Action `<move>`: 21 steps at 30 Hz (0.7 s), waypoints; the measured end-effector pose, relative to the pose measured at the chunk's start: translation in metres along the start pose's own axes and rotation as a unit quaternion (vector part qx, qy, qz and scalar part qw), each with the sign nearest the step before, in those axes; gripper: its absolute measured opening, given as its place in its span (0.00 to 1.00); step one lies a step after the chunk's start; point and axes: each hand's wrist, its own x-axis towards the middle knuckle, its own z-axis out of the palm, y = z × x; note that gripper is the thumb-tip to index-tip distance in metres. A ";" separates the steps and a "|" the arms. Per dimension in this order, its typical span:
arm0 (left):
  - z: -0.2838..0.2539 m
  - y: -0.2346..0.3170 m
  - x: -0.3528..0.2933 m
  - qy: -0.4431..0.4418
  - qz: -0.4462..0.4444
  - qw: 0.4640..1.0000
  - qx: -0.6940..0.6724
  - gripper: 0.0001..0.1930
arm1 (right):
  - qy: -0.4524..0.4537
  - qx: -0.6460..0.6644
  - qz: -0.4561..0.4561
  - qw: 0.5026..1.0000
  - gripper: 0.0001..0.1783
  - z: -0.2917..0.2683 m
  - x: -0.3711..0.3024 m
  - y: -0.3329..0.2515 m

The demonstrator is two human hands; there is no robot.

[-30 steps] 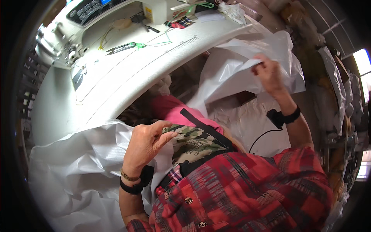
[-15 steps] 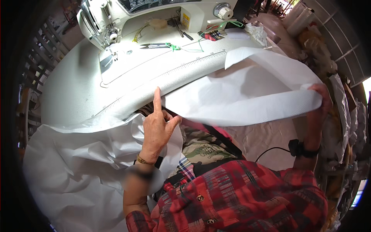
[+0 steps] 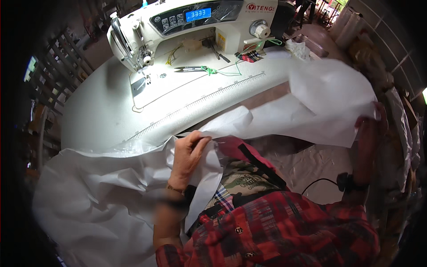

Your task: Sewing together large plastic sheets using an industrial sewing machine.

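A length of white sheet fabric (image 3: pixel 322 107) stretches between my two hands in front of the sewing table's edge. My left hand (image 3: pixel 187 155) is closed at the near end of this length, thumb and fingers pinched on its edge. Far to the right, my right hand (image 3: pixel 372 119) is in shadow and grips the fabric's outer end. More white fabric (image 3: pixel 102 182) lies in loose folds at the left, draped off the table's front edge beside my left forearm. Past the table's front edge stands a white sewing machine (image 3: pixel 231 34), its needle area lit and away from the fabric.
The pale table (image 3: pixel 98 111) carries a printed ruler scale. Thread snips (image 3: pixel 190 69) tied with green cord lie beneath the machine arm. Behind them are a red plaid scrap (image 3: pixel 251 56) and a crumpled white scrap (image 3: pixel 299 50). Slatted rails (image 3: pixel 55 66) stand at the left.
My left hand has gone from a pointing finger to a pinch on the fabric. The right-hand length has lifted and unfolded. The view has shifted, showing more of the machine.
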 end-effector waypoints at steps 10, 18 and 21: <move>-0.110 0.050 -0.026 0.208 0.016 0.968 0.139 0.16 | -0.037 0.089 -0.004 0.995 0.13 0.132 -0.023 0.015; -0.089 0.037 -0.024 0.186 -0.004 0.966 0.179 0.20 | -0.071 0.124 0.106 0.984 0.09 0.159 -0.048 0.022; -0.034 0.025 -0.025 0.002 -0.064 0.976 0.210 0.17 | -0.004 0.062 0.112 0.992 0.07 0.136 -0.050 0.064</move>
